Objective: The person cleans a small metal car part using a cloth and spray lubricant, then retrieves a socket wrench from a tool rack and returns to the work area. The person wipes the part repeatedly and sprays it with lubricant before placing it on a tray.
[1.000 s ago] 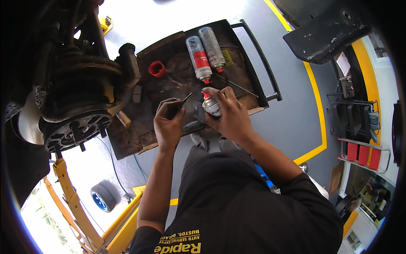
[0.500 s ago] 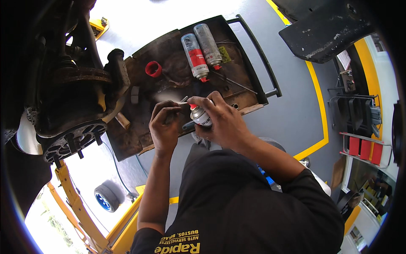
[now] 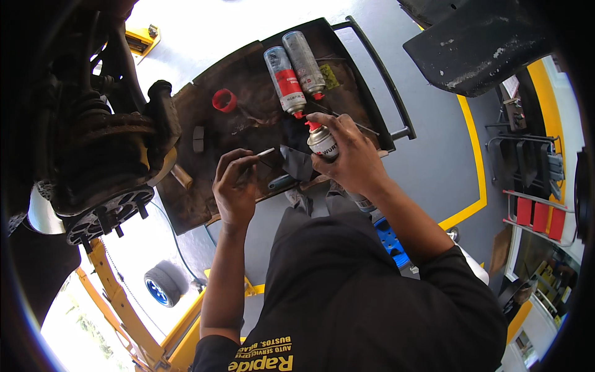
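Observation:
Between the thumb and fingers of my left hand (image 3: 235, 189) is a slim metal pin (image 3: 265, 152), its tip pointing right. My right hand (image 3: 356, 158) wraps round a white spray can (image 3: 322, 145), the index finger at its red nozzle (image 3: 313, 126). A gap separates the nozzle from the pin. Both hands are over the near side of a dark, stained cart top (image 3: 248, 133). Beyond them lie a red-and-white spray can (image 3: 287, 85) and a grey spray can (image 3: 305, 65), side by side. A red cap (image 3: 224, 100) sits farther left.
A wheel hub with studs (image 3: 108, 214) and suspension parts hang at the left. On the cart are a small grey block (image 3: 198, 139), a green pad (image 3: 329, 77) and a tool handle (image 3: 283, 181). The cart's handle bar (image 3: 384, 77) juts out right. A tyre (image 3: 162, 285) lies lower left.
The spray can in my right hand has moved right and away from the pin. The pale mist near my left hand has gone. My left hand keeps the pin, which shows more fully.

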Action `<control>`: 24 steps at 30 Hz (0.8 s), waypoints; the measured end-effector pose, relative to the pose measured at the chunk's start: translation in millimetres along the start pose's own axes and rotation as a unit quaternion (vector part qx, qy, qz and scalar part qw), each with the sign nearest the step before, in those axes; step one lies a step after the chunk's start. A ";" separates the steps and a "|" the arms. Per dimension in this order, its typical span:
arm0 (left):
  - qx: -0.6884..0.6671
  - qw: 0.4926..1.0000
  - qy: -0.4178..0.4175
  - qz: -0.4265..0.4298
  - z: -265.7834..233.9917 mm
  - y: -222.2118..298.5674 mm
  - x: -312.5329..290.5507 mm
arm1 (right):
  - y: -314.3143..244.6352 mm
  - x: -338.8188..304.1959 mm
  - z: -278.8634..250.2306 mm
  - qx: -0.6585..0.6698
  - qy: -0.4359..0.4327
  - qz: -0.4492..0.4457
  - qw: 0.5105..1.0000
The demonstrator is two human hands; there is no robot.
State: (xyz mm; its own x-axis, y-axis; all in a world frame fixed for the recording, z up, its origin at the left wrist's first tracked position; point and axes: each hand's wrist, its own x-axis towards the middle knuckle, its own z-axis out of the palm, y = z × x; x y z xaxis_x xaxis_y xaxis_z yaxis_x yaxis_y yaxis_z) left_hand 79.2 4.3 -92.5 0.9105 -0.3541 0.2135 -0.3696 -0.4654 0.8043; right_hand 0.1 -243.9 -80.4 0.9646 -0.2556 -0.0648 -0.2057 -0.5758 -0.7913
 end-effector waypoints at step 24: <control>-0.323 0.895 0.034 -0.307 26.6 -2.5 3.5 | -13.9 -13.5 21.8 0.015 -0.069 -0.128 0.989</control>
State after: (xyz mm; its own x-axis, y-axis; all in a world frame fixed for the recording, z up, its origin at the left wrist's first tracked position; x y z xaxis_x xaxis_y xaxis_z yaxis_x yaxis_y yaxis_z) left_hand 78.4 -17.4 -108.5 0.9225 -0.1330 -0.3624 0.3678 0.0180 0.9297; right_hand -6.4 -215.5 -81.8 0.9982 0.0050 0.0595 0.0512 -0.5845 -0.8098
